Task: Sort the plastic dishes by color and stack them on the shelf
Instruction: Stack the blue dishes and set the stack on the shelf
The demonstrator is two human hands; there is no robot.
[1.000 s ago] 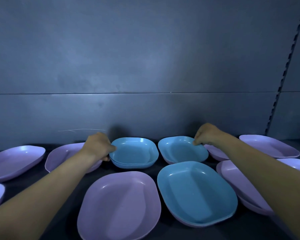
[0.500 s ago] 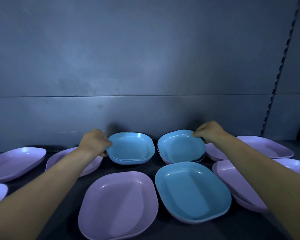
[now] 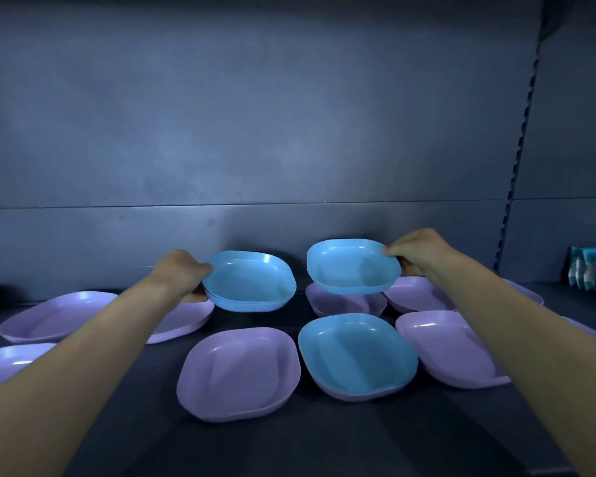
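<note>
Hands both loaded: left hand (image 3: 181,274) pinches the rim of a blue dish stack (image 3: 249,281), held off the shelf (image 3: 324,442). Right hand (image 3: 416,251) pinches a single blue dish (image 3: 353,266), raised above a purple dish (image 3: 344,304). Another blue dish on purple (image 3: 358,354) sits nearer, below the right hand.

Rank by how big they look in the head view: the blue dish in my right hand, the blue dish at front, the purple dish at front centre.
1. Purple dish at front centre, roughly tied with
2. blue dish at front; both sit nearer the camera.
3. Blue dish in the right hand, farther away, so truly smaller is unsure.
</note>
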